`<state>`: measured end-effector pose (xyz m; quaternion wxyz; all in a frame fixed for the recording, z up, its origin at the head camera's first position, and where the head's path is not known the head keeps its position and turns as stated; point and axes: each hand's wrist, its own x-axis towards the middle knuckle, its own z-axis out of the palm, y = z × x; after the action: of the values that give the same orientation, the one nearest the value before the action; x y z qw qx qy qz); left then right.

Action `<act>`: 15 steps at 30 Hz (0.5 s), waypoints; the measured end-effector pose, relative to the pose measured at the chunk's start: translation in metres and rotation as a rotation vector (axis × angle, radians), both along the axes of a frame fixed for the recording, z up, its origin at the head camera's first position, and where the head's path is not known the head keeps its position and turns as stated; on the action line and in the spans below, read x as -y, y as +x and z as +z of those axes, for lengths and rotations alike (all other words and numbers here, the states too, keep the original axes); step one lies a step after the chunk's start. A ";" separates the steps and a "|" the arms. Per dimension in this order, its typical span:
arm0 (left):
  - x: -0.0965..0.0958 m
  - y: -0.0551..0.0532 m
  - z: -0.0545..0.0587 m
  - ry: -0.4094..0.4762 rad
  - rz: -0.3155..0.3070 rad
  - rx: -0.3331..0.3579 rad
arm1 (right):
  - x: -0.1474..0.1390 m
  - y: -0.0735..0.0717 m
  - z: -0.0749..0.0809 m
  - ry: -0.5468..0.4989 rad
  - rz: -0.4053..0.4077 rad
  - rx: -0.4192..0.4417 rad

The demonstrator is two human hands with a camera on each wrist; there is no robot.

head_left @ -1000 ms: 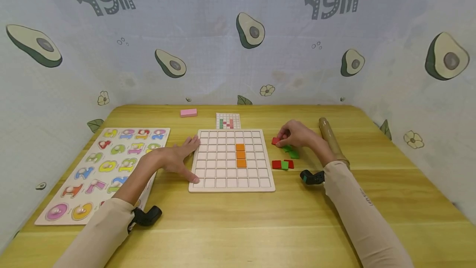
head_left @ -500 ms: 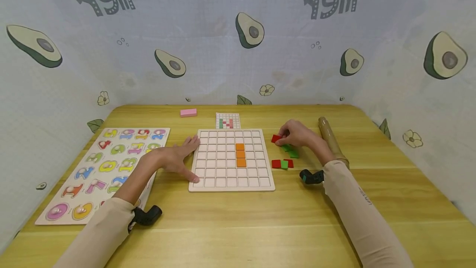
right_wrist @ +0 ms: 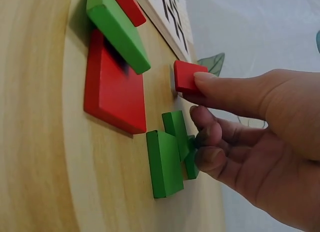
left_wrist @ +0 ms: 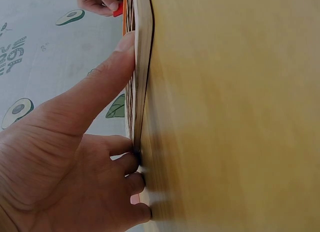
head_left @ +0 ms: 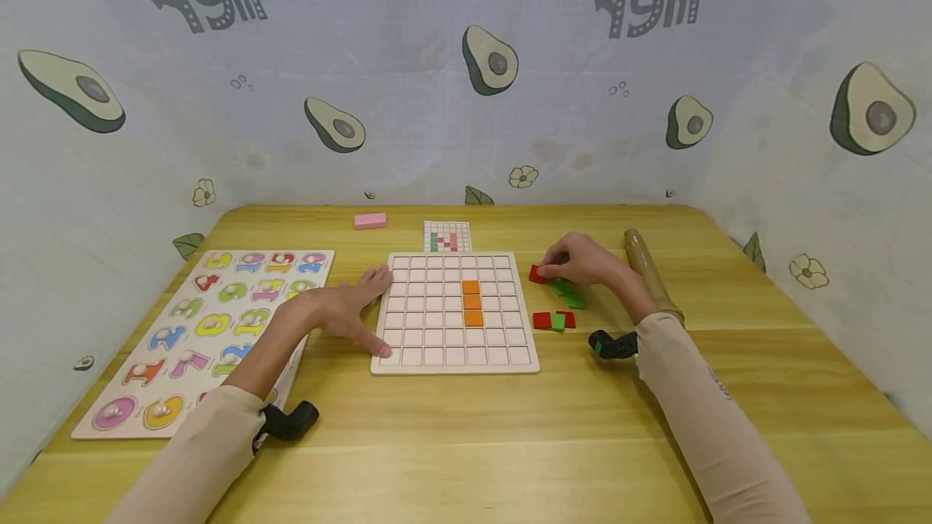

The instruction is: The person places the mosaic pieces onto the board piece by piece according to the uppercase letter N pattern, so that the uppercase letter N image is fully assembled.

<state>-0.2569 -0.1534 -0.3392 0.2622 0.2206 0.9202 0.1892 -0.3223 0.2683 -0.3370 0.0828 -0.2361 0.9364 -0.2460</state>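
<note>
My right hand [head_left: 582,259] pinches a red square tile [right_wrist: 186,76] between thumb and forefinger, to the right of a pale grid board [head_left: 429,275]. Just below that hand lie several green tiles [right_wrist: 166,164], overlapping. Nearer me, two red tiles [head_left: 541,320] lie with a light green tile [head_left: 557,323] leaning over them. Three orange tiles [head_left: 472,302] form a column on the board. At the board's left edge rests my left hand [head_left: 349,310], fingers spread, its thumb on the near left corner. The left wrist view shows those fingertips against the edge.
A small printed card [head_left: 446,228] with a coloured grid lies behind the board. Farther left is a pink block [head_left: 370,221]. A number puzzle board [head_left: 200,315] lies under my left forearm. A tan rod [head_left: 644,265] lies beyond my right wrist.
The red tile in my right hand has shifted slightly, first right and then back left, with the thumb now straighter along it. My left hand and the board stay where they were.
</note>
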 end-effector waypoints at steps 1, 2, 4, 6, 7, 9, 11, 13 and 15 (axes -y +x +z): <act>0.000 0.000 0.000 0.000 0.000 -0.001 | 0.000 0.000 0.000 -0.005 -0.007 0.004; 0.000 0.000 0.000 0.001 0.000 0.000 | 0.000 0.000 0.001 -0.008 -0.010 0.006; 0.000 0.000 0.000 0.000 0.001 0.001 | 0.001 0.001 0.002 -0.020 -0.027 0.022; 0.000 -0.001 0.000 0.003 0.000 0.005 | 0.001 0.001 0.003 -0.029 -0.043 0.031; 0.000 -0.001 0.000 0.002 0.000 0.006 | 0.002 0.002 0.003 -0.035 -0.049 0.034; 0.000 0.000 0.000 -0.001 0.002 0.004 | 0.003 0.002 0.003 -0.051 -0.059 0.039; 0.000 0.000 0.000 -0.003 0.005 0.003 | 0.004 0.003 0.003 -0.066 -0.058 0.035; 0.000 0.001 0.000 -0.005 0.007 0.003 | 0.005 0.003 0.003 -0.085 -0.045 0.034; -0.001 0.000 0.001 -0.005 0.006 0.003 | 0.005 0.003 0.003 -0.100 -0.025 0.034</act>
<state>-0.2568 -0.1522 -0.3384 0.2636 0.2168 0.9209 0.1882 -0.3190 0.2634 -0.3337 0.0835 -0.2241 0.9243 -0.2974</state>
